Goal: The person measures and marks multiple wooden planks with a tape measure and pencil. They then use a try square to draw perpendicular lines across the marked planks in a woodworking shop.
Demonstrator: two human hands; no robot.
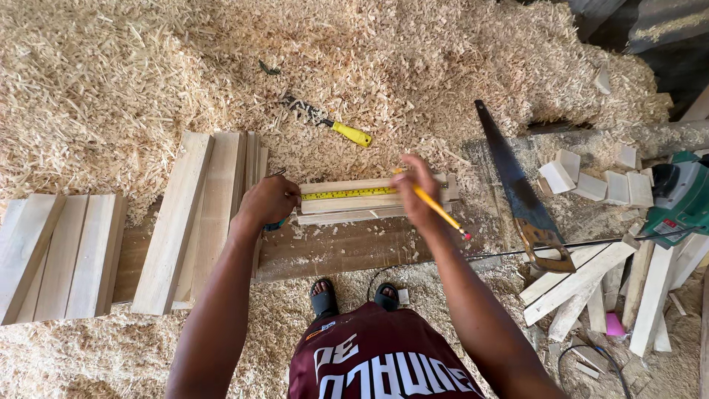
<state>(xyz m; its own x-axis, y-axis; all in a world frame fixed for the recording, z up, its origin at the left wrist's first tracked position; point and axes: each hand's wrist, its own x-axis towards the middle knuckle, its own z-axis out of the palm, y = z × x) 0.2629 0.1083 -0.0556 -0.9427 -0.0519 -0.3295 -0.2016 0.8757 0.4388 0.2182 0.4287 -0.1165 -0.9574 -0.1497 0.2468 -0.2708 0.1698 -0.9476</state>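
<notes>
1. The left hand (267, 201) is closed around a tape measure case, mostly hidden in its grip, and presses down at the left end of a short stack of wooden strips (354, 210).
2. The yellow tape blade (348, 193) runs rightward from that hand along the top strip, lying flat on the wood.
3. The right hand (418, 193) pinches a yellow pencil (437, 209) between its fingers; the tip is hidden under the hand at the tape's right end, and the red eraser end points near and right.
4. The strips lie on a dark board on the bench (340, 251), in the middle of the scene, just beyond the person's sandalled feet.
5. Left of the hands, wider pale planks (193, 214) lean side by side; more planks (59, 251) lie at the far left.
6. A handsaw (517, 192) lies to the right, its wooden handle nearest.
7. A yellow-handled chisel (332, 124) rests farther off on the wood shavings (111, 81).
8. A green power tool (679, 196) sits at the right edge, among small offcut blocks (591, 181).
</notes>
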